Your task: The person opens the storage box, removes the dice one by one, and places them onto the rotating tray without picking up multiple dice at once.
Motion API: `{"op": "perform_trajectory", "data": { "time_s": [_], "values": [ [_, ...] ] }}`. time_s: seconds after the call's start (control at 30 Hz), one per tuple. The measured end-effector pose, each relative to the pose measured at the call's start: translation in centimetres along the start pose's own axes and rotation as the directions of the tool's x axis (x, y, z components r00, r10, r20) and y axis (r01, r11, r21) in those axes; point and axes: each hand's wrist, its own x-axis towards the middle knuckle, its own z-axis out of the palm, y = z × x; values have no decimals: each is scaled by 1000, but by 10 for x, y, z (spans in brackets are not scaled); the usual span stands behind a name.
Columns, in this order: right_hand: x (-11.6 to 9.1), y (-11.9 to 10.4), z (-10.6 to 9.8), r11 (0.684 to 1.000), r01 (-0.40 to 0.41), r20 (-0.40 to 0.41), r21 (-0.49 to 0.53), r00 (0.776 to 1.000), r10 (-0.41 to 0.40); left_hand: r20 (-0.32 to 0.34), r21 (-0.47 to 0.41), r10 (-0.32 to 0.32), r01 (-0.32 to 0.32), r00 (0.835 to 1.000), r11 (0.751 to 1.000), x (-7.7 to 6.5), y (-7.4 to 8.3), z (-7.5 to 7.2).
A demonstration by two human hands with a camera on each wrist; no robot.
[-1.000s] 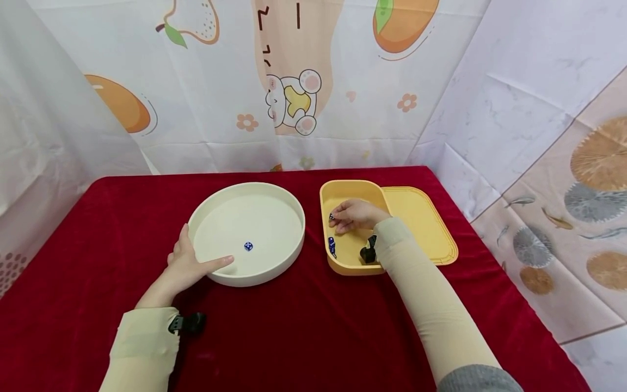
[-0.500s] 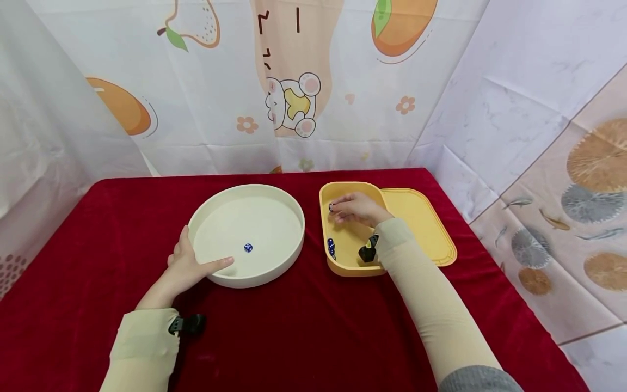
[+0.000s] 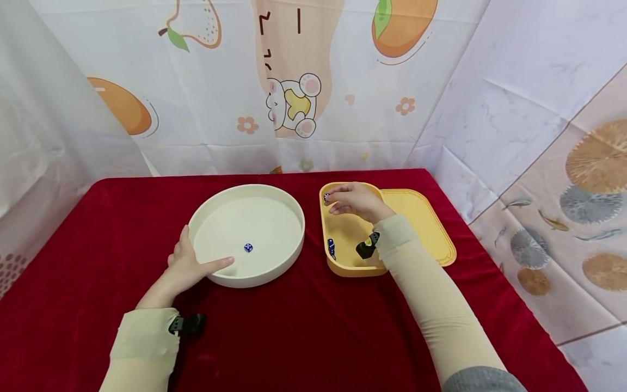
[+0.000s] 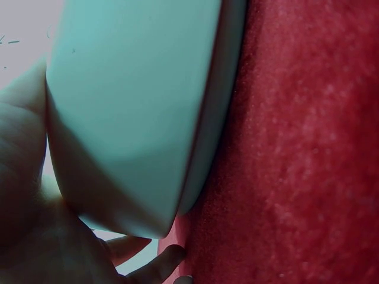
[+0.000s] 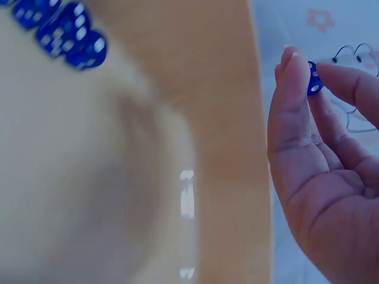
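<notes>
My left hand (image 3: 184, 267) holds the near-left rim of a round white tray (image 3: 271, 223), its thumb reaching over the edge and its other fingers outside. The left wrist view shows the tray's outer wall (image 4: 130, 106) against that hand. One blue die (image 3: 248, 247) with white pips lies in the tray. Above the far part of a yellow box (image 3: 350, 271), my right hand (image 3: 356, 200) pinches another blue die (image 5: 314, 80) between thumb and fingertips. Several blue dice (image 3: 331, 248) sit in a row along the box's left inner wall, below that hand.
A yellow lid (image 3: 421, 223) lies flat at the box's right side. Red cloth (image 3: 294, 337) covers the table. A printed curtain (image 3: 210, 109) hangs behind the table's far edge, and another stands on the right.
My right hand has lifted and moved away from me, toward the box's far end, with the pinched die. The left hand, tray and its die stay put.
</notes>
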Motion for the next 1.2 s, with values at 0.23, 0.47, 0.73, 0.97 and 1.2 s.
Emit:
{"op": "perform_trajectory", "data": {
  "time_s": [0.23, 0.47, 0.73, 0.97, 1.2],
  "values": [
    [-4, -18, 14, 999, 39, 33, -11, 999, -39, -5, 5, -2, 2, 1000, 1000, 1, -1, 0],
    [-12, -31, 33, 996, 87, 70, -8, 994, -86, 2, 17, -7, 7, 1000, 1000, 2, -2, -2],
    [-20, -39, 61, 996, 91, 124, 17, 988, -92, 1, 18, -5, 5, 1000, 1000, 3, -2, 0],
    [-23, -37, 83, 996, 85, 157, 38, 984, -89, -3, 19, -1, 1, 1000, 1000, 2, -3, 0],
    [-20, -30, 101, 996, 64, 182, 70, 980, -76, -6, 15, 6, -5, 1000, 1000, 2, -3, 0]
  ]
}}
